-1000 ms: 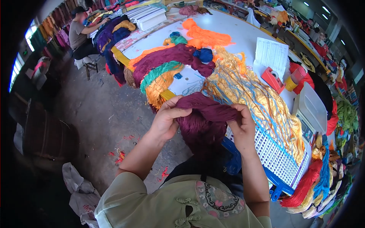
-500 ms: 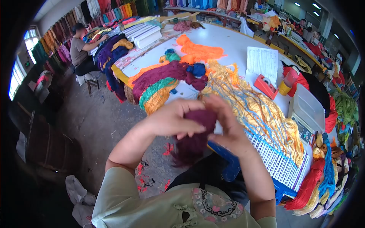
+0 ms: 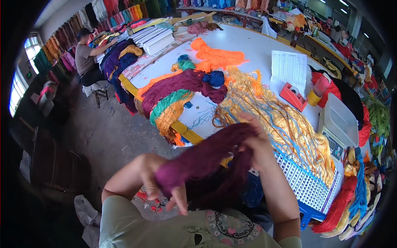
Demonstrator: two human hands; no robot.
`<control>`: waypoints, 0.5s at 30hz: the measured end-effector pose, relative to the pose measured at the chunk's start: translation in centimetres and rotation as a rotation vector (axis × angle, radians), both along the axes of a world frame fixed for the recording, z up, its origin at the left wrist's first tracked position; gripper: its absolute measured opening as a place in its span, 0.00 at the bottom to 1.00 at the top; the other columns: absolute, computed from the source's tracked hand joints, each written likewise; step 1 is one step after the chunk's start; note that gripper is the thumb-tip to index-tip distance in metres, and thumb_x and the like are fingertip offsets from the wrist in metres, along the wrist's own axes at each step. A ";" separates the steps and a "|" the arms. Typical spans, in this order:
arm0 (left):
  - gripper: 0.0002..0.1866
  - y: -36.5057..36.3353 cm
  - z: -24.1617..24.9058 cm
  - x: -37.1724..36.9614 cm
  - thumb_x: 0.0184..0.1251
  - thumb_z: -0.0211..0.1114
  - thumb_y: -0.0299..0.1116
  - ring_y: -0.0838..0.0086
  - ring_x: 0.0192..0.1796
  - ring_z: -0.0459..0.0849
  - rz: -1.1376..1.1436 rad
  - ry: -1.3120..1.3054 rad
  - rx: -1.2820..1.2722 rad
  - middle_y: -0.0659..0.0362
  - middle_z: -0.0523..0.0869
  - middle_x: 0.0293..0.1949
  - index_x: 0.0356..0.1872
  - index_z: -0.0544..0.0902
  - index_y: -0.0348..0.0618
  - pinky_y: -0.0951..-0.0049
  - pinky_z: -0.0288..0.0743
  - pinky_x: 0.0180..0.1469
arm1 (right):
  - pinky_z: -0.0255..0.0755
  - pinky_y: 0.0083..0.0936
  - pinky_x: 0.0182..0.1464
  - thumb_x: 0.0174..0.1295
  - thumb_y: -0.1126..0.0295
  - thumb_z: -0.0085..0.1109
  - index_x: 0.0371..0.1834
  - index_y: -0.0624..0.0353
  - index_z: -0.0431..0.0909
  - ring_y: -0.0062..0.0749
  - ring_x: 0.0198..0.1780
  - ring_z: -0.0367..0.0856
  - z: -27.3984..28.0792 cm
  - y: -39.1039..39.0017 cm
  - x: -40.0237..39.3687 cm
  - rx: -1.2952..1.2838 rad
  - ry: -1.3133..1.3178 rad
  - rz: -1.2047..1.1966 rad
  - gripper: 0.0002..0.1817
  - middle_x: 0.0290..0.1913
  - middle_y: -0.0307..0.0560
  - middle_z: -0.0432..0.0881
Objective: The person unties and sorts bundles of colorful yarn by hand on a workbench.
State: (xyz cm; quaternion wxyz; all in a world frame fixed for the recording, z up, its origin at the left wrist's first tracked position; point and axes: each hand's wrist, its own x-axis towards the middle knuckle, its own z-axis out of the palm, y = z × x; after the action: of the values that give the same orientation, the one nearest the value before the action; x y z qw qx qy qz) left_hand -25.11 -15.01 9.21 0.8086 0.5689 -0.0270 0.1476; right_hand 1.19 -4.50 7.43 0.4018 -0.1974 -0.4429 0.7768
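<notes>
A dark maroon skein of thread [image 3: 206,155] is stretched between my two hands, in front of my body. My left hand [image 3: 165,184] is inside the lower left end of the loop, its fingers spread below the thread. At the upper right end, my right hand [image 3: 254,142] has its fingers wrapped round the strands. Loose strands hang beneath, partly blurred. Beyond my hands, yellow thread mixed with blue and brown strands [image 3: 281,124] lies over a white perforated board [image 3: 297,175]. Maroon, green and orange skeins [image 3: 173,89] lie at the table's near left edge.
The white table [image 3: 252,41] holds bright orange thread [image 3: 217,53], a paper sheet [image 3: 288,68], a red tape dispenser [image 3: 293,97] and a scale with a clear tray [image 3: 339,118]. Red skeins [image 3: 337,204] hang at the right. A co-worker [image 3: 87,58] sits at the far left.
My hands have moved apart, the left one down and left, the right one slightly right. The bunched maroon skein has opened into a long stretched loop.
</notes>
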 end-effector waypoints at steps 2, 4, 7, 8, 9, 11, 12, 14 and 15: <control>0.34 -0.8 4.1 1.1 0.66 0.64 0.48 0.65 0.49 0.85 0.447 -0.247 0.074 0.39 0.67 0.65 0.68 0.66 0.40 0.74 0.80 0.43 | 0.68 0.28 0.61 0.57 0.81 0.64 0.68 0.55 0.63 0.31 0.58 0.75 -3.0 0.5 -0.6 0.382 -0.329 0.231 0.34 0.59 0.49 0.74; 0.39 -0.6 7.0 1.9 0.66 0.61 0.50 0.68 0.50 0.84 0.905 -0.487 0.154 0.38 0.57 0.73 0.74 0.59 0.48 0.82 0.80 0.36 | 0.71 0.24 0.56 0.60 0.78 0.64 0.66 0.54 0.66 0.26 0.53 0.77 -5.7 0.7 -1.1 0.656 -0.390 0.119 0.30 0.53 0.45 0.77; 0.39 5.2 8.4 0.7 0.68 0.61 0.39 0.79 0.36 0.77 1.277 -0.628 -0.001 0.42 0.52 0.76 0.77 0.52 0.54 0.90 0.67 0.26 | 0.73 0.21 0.48 0.61 0.79 0.63 0.60 0.55 0.72 0.22 0.43 0.78 -9.4 2.5 -0.8 0.558 -0.357 -0.072 0.24 0.46 0.41 0.81; 0.38 7.8 7.9 -0.7 0.70 0.60 0.35 0.81 0.34 0.73 1.289 -0.648 -0.065 0.43 0.56 0.75 0.77 0.52 0.53 0.89 0.65 0.25 | 0.73 0.20 0.46 0.61 0.79 0.62 0.58 0.55 0.74 0.21 0.40 0.78 -10.9 2.7 -0.7 0.537 -0.427 -0.099 0.21 0.44 0.40 0.81; 0.36 10.5 7.0 -2.1 0.70 0.60 0.32 0.82 0.34 0.74 1.333 -0.588 -0.016 0.44 0.65 0.70 0.76 0.55 0.52 0.87 0.66 0.27 | 0.74 0.19 0.43 0.61 0.79 0.62 0.55 0.56 0.75 0.20 0.37 0.77 -12.5 2.5 -0.5 0.515 -0.499 -0.127 0.18 0.42 0.39 0.82; 0.29 15.5 4.9 -3.6 0.69 0.61 0.30 0.82 0.33 0.74 1.541 -0.306 0.111 0.49 0.78 0.58 0.70 0.64 0.49 0.83 0.67 0.31 | 0.74 0.20 0.37 0.62 0.79 0.61 0.49 0.57 0.78 0.21 0.31 0.78 -11.7 2.0 -0.6 0.574 -0.542 -0.200 0.12 0.36 0.39 0.83; 0.24 18.0 3.7 -3.9 0.69 0.62 0.30 0.81 0.32 0.74 1.690 -0.075 0.194 0.52 0.83 0.51 0.65 0.71 0.47 0.81 0.68 0.33 | 0.74 0.20 0.37 0.63 0.78 0.61 0.49 0.57 0.78 0.21 0.31 0.79 -11.7 2.1 -0.7 0.603 -0.559 -0.178 0.12 0.36 0.40 0.83; 0.13 24.4 -1.3 -6.3 0.69 0.63 0.30 0.79 0.33 0.78 1.793 0.272 0.550 0.58 0.85 0.41 0.53 0.79 0.45 0.79 0.71 0.36 | 0.74 0.20 0.36 0.63 0.78 0.60 0.49 0.58 0.77 0.21 0.32 0.80 -11.9 2.2 -0.5 0.663 -0.596 -0.129 0.12 0.34 0.41 0.83; 0.10 27.6 -4.5 -8.0 0.69 0.62 0.31 0.78 0.36 0.80 1.820 0.448 0.842 0.59 0.85 0.40 0.49 0.81 0.44 0.78 0.73 0.38 | 0.75 0.21 0.36 0.63 0.77 0.61 0.49 0.57 0.77 0.22 0.32 0.81 -12.2 2.3 -0.6 0.648 -0.574 -0.133 0.12 0.33 0.43 0.83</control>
State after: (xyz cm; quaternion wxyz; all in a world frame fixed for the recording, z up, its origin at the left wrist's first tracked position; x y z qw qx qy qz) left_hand -33.15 12.59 4.76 0.1114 0.6258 0.5165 0.5738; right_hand 0.60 -2.24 -4.74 0.3528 -0.2972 -0.7439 0.4836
